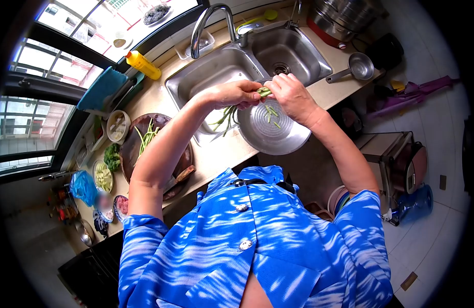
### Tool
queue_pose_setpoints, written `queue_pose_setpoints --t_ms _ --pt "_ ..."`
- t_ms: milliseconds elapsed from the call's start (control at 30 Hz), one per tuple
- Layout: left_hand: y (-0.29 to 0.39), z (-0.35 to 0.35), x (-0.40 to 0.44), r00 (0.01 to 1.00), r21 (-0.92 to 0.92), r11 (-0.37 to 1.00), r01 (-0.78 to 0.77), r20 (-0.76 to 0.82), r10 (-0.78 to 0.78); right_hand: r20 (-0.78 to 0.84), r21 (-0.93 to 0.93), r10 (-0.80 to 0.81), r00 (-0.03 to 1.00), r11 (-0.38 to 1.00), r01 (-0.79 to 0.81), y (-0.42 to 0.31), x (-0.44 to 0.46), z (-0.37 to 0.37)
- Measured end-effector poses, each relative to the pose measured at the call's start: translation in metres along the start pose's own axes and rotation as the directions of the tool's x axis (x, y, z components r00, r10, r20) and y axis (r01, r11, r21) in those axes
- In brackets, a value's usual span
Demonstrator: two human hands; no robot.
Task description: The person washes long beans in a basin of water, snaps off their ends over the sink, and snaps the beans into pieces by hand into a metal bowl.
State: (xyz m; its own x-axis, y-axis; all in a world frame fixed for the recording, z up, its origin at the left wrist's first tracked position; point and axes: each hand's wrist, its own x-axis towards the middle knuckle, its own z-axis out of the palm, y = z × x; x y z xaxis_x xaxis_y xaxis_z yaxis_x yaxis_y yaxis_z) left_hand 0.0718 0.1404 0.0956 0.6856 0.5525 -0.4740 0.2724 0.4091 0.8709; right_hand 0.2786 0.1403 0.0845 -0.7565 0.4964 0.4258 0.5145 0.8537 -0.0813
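My left hand (234, 95) is closed around a bunch of long green beans (227, 119), whose tails hang down below the fingers. My right hand (294, 100) meets it, fingers pinched on the near ends of the same beans. Directly under both hands is a round metal pan (278, 141) with rings on its bottom, at the counter's front edge by the sink. A few short bean pieces (271, 110) lie in it. The right fingertips are partly hidden by the hand itself.
Behind the hands is a double sink (314, 54) with a tall faucet (196, 38). To the left, more green beans (146, 137) lie on a round cutting board (167, 123) beside a cleaver handle (183, 175), broccoli (112, 156) and several dishes. A small saucepan (360, 65) stands at right.
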Motion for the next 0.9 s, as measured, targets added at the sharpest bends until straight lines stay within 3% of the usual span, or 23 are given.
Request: queue_pose_setpoints --t_ms 333,467,533,600,633,667,733,800,833,867,900 --pt "-0.004 0.007 0.002 0.999 -0.034 0.999 -0.026 0.029 0.027 -0.020 0.097 0.002 1.000 0.995 0.000 -0.003 -0.005 0.004" --pt "-0.003 0.017 0.003 0.998 -0.069 0.997 -0.037 -0.057 0.033 -0.054 0.085 0.014 0.998 0.996 -0.009 -0.006 -0.004 0.002" --pt "-0.006 0.020 0.006 0.977 -0.001 0.992 -0.124 -0.176 0.122 -0.070 0.089 0.028 0.997 0.996 -0.021 -0.006 -0.003 0.003" --pt "-0.011 0.023 0.010 0.963 0.024 0.990 -0.138 -0.228 0.140 -0.162 0.279 0.144 0.976 0.956 -0.095 -0.006 -0.002 0.007" --pt "-0.012 0.025 0.012 0.937 0.050 0.980 -0.194 -0.286 0.200 -0.162 0.279 0.145 0.976 0.955 -0.096 -0.007 -0.002 0.008" --pt "-0.013 0.026 0.014 0.904 0.080 0.966 -0.247 -0.341 0.259 -0.132 0.376 0.248 0.960 0.908 -0.183 -0.010 -0.002 0.009" --pt "-0.013 0.030 0.016 0.880 0.063 0.969 -0.239 -0.408 0.243 -0.090 0.465 0.347 0.934 0.844 -0.269 -0.012 -0.003 0.012" --pt "-0.017 0.030 0.019 0.748 0.353 0.887 -0.298 -0.491 0.447 0.048 0.720 0.475 0.878 0.593 -0.360 -0.013 -0.002 0.019" --pt "-0.021 0.029 0.020 0.750 0.353 0.887 -0.297 -0.489 0.445 0.048 0.721 0.478 0.877 0.591 -0.362 -0.013 -0.003 0.023" --pt "-0.025 0.028 0.022 0.733 0.377 0.881 -0.286 -0.506 0.455 0.282 0.863 0.525 0.803 0.227 -0.451 -0.014 -0.005 0.027" --pt "-0.024 0.029 0.021 0.715 0.401 0.874 -0.275 -0.522 0.465 0.509 0.854 0.472 0.720 -0.172 -0.490 -0.013 -0.006 0.028"
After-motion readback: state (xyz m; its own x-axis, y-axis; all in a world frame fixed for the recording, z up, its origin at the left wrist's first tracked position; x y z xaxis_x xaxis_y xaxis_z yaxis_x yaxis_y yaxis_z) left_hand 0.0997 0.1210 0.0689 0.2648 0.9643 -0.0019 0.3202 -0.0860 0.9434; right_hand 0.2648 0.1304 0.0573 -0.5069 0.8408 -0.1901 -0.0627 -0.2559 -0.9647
